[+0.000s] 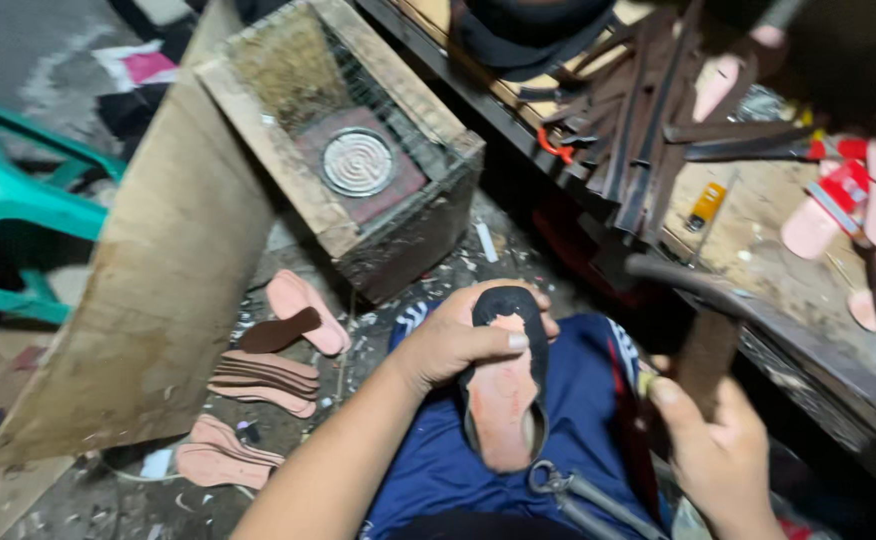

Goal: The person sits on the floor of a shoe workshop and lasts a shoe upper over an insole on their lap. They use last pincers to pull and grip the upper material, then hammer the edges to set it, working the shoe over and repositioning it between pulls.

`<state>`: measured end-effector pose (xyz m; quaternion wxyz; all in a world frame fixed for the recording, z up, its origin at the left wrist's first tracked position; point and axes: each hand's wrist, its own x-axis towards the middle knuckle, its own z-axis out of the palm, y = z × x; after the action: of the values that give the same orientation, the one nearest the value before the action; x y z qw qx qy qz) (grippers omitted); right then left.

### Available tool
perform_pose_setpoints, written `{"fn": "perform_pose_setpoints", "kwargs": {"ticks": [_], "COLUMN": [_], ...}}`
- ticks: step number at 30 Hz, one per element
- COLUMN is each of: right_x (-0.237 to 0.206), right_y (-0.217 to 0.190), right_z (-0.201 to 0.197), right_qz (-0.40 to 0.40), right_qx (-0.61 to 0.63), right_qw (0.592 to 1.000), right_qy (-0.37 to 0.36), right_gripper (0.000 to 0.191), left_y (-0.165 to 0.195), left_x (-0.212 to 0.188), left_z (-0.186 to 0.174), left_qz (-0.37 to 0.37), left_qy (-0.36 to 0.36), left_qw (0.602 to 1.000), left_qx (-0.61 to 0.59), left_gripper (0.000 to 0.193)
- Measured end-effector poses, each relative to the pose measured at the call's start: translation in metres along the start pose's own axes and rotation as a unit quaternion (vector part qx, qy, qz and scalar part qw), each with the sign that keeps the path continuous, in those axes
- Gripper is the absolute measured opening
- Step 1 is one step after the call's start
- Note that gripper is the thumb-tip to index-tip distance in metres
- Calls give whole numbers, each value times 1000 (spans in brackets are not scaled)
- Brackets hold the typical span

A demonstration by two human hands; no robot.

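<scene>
Left hand (458, 335) gripped a shoe sole (503, 385), pink face up with a black rim, resting on the person's lap over blue shorts (583, 400); thumb lay across the sole's upper part, fingers (533, 300) curled over its top end, so the hand was clamped on it. Right hand (718, 450), right of the sole and apart from it, was closed around the wooden handle of a hammer (703, 330); the dark hammer head sat above that hand, up and right of the sole. Fingers there were wrapped tight on the handle. Metal pincers (583, 495) lay on the shorts just below the sole, not held. Left of the sole, on the floor, pink insoles (263, 385) were stacked in small piles, with one more pair and a dark cutout nearer the sole. Up and left of the sole stood a rough wooden box (348, 150) with a round coil heater inside, and a big wooden board (158, 290) leaned beside it. A teal plastic chair (8, 200) sat far left of the sole. Up and right of the sole, the desk (758, 230) carried dark strap strips (638, 130), pink sole pieces and red-handled tools, blurred.
</scene>
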<state>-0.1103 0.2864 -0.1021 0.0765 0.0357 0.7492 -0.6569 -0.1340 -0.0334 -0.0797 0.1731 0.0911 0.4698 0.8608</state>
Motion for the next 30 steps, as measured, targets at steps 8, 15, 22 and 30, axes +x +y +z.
{"fn": "perform_pose_setpoints", "kwargs": {"ticks": [8,15,22,30], "right_x": [-23,-58,-85,-64], "right_y": [40,10,-83,-54], "right_z": [29,78,143,133], "right_qz": [16,-41,-79,-174], "right_qx": [-116,-218,-139,-190], "right_qw": [992,961,977,941], "right_qy": [-39,-162,-140,-219], "right_gripper": [27,50,47,35], "left_y": [-4,-41,-48,-53], "left_x": [-48,-113,-124,-125], "left_z": [17,-21,-30,-35], "left_qz": [155,97,122,104], "left_qy": [132,192,215,257], "left_qw": [975,970,962,953], "left_qx": [-88,-114,-119,-120], "left_gripper": [51,53,51,49]}}
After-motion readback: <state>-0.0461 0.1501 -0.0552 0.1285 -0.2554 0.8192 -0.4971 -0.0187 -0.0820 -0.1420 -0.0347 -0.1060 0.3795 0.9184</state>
